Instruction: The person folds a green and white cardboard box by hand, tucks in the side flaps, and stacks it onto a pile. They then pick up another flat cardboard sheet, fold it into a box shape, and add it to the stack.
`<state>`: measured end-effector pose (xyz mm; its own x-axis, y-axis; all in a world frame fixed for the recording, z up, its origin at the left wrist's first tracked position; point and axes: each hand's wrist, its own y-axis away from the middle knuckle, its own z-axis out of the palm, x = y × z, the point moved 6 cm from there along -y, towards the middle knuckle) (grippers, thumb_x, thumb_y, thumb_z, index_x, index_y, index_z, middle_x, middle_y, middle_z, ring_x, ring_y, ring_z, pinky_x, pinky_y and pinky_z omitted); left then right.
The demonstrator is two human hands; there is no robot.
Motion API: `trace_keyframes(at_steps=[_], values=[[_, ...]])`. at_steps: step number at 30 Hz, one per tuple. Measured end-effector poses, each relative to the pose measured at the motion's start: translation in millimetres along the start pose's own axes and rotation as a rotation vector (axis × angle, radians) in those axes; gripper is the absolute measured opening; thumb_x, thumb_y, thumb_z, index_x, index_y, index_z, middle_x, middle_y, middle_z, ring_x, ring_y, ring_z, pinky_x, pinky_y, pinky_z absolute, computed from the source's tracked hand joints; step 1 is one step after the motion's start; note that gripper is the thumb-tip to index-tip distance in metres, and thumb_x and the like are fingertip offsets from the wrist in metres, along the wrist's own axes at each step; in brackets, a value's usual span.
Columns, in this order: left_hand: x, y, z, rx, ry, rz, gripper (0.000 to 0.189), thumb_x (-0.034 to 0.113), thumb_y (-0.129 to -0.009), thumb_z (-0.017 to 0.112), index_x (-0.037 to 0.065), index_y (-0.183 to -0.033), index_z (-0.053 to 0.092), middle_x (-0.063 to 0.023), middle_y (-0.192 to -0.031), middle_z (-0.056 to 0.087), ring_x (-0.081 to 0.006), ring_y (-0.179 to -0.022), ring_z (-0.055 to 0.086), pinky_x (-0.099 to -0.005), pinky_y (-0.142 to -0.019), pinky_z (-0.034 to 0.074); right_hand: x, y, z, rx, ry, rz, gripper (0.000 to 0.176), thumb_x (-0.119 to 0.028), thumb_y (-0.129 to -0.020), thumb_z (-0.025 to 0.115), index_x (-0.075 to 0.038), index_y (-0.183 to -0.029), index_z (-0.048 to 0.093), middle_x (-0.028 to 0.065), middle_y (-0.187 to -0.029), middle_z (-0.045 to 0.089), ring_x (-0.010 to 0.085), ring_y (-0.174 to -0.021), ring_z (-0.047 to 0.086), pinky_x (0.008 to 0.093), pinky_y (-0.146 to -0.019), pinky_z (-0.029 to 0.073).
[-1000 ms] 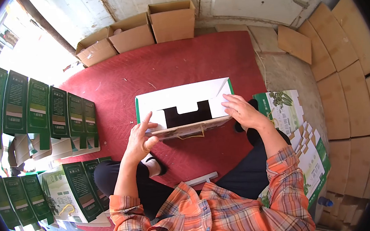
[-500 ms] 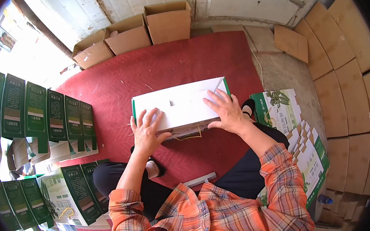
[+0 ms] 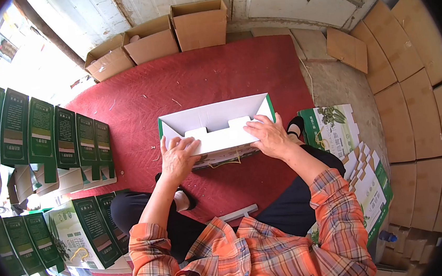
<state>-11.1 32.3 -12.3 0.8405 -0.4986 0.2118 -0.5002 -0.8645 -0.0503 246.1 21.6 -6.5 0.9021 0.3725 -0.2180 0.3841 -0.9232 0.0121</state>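
A white and green cardboard box (image 3: 214, 112) stands in front of me on the red carpet, its top open and its white inside showing. Along its near side is a white flap (image 3: 221, 139) with two tabs pointing into the box. My left hand (image 3: 176, 160) grips the near left corner, fingers bent over the flap. At the near right corner my right hand (image 3: 272, 137) holds the box in the same way, fingers on the flap. A yellow cord handle (image 3: 225, 163) hangs on the near face. The bottom of the box is hidden from me.
Green printed boxes (image 3: 42, 132) stand in rows at the left. Flattened printed cartons (image 3: 367, 188) lie at the right beside my leg. Three open brown cartons (image 3: 201, 29) line the wall ahead. Brown cartons (image 3: 409, 121) are stacked at far right. A grey bar (image 3: 233, 214) lies before me.
The white top panels that lay across the box have opened, exposing its inside. Both hands have drawn slightly toward the near edge, and the tabbed near flap now shows under the fingers.
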Motion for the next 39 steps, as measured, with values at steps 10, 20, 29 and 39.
trace_keyframes(at_steps=[10, 20, 29, 39], values=[[1, 3, 3, -0.023, 0.015, 0.020, 0.044, 0.031, -0.080, 0.071, 0.022, -0.122, 0.062, -0.0001, -0.124, 0.060, -0.0257, -0.121, 0.047, -0.0595, -0.112, 0.017, 0, 3, 3, -0.103, -0.039, 0.018, 0.048, -0.023, -0.079, 0.073, -0.013, -0.124, 0.062, 0.0006, -0.131, 0.059, 0.0208, -0.126, 0.045, 0.0606, -0.103, 0.023], [-43, 15, -36, 0.542, 0.323, -0.156, 0.053, 0.018, -0.076, 0.074, 0.009, -0.126, 0.058, -0.0132, -0.122, 0.055, -0.0335, -0.116, 0.047, -0.0439, -0.101, 0.034, 64, 5, -39, 0.540, -0.632, 0.279, 0.024, -0.019, -0.084, 0.070, -0.003, -0.101, 0.065, 0.0118, -0.103, 0.064, 0.0280, -0.094, 0.061, 0.0365, -0.081, 0.049], [-121, 24, 68, 0.049, 1.467, -1.142, 0.053, 0.037, -0.096, 0.055, 0.015, -0.142, 0.040, -0.0093, -0.139, 0.047, -0.0291, -0.128, 0.043, -0.0513, -0.095, 0.045, 125, 7, 63, -0.097, -1.072, 1.059, 0.052, -0.046, -0.096, 0.046, -0.012, -0.135, 0.052, 0.0115, -0.121, 0.062, 0.0274, -0.102, 0.061, 0.0426, -0.087, 0.050], [-101, 24, 2, 0.390, 1.819, -0.512, 0.033, 0.015, -0.091, 0.049, -0.002, -0.118, 0.055, -0.0120, -0.110, 0.063, -0.0193, -0.098, 0.061, -0.0303, -0.086, 0.049, 117, 20, -1, 0.287, -1.821, 0.573, 0.029, -0.013, -0.090, 0.057, -0.006, -0.118, 0.059, 0.0071, -0.107, 0.064, 0.0171, -0.096, 0.062, 0.0314, -0.083, 0.050]])
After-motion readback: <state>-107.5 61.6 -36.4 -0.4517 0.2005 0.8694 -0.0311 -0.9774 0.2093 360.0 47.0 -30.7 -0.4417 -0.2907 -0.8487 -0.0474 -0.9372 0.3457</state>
